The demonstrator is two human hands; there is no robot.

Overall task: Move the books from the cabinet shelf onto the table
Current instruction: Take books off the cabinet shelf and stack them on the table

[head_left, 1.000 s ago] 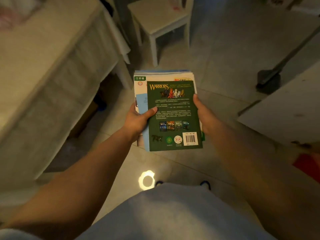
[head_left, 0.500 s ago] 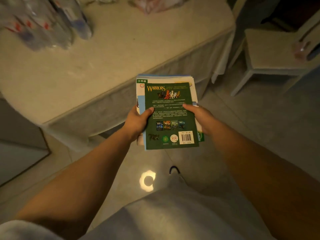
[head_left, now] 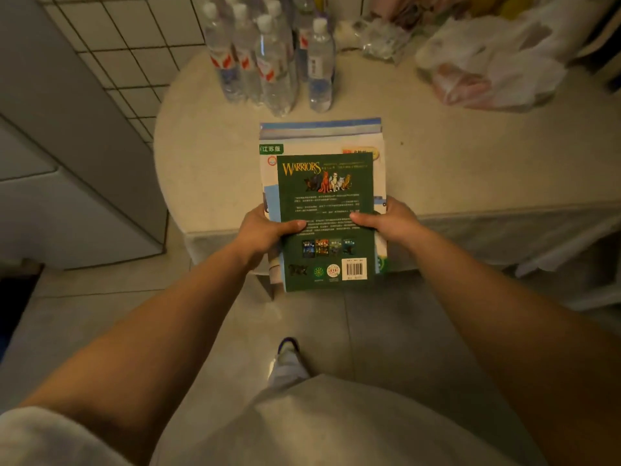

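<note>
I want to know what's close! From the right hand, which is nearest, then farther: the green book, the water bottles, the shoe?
From the right hand:
1. Green book: held in that hand, thumb on its cover.
2. Shoe: on the floor below, slightly left.
3. Water bottles: standing at the table's far side, to the left.

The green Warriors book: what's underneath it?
Under the green Warriors paperback lie larger white and blue books, only their edges showing. How many is hidden.
</note>
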